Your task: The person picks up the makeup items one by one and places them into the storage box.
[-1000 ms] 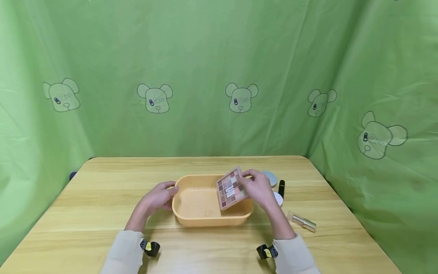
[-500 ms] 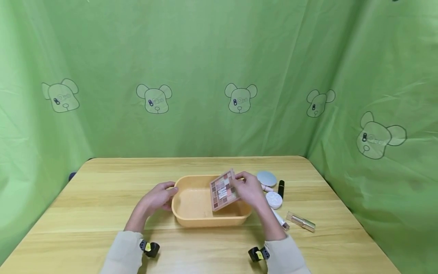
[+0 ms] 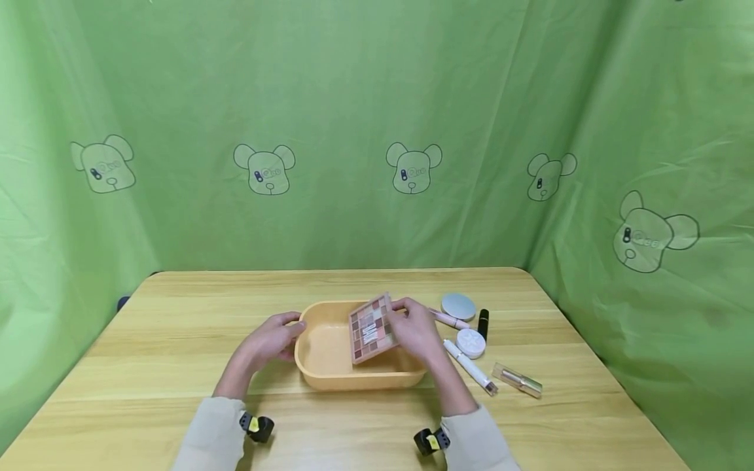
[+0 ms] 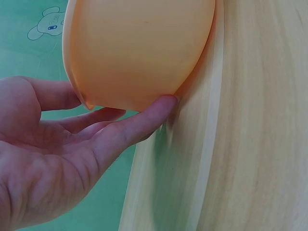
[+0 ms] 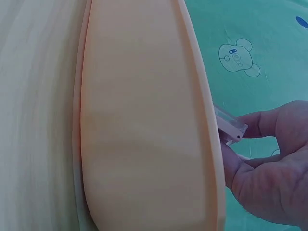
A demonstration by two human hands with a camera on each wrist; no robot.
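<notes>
Gripping the left end of the orange basin [image 3: 359, 381] in the head view, your left hand [image 3: 275, 338] sets its thumb over the rim, with its fingers at the outer wall. Your right hand [image 3: 417, 328] pinches the right edge of the eyeshadow palette [image 3: 368, 332], which tilts within the basin — contact with the floor cannot be told. On the wooden table [image 3: 171, 347], right of the basin, note these items: silver-blue round compact [image 3: 458, 306] at the back; pink tube [image 3: 450, 319] just in front; black tube [image 3: 484, 324] to its right; white round compact [image 3: 471, 341]; white tube [image 3: 470, 367] lying slantwise nearer you; gold-and-clear lipstick [image 3: 518, 380] farther right. A green curtain [image 3: 341, 222] stands behind.

In the left wrist view, your thumb and fingers clasp the basin's end, thumb tip against it.

In the right wrist view, the basin hides most of the palette — one corner shows between your thumb and forefinger.
</notes>
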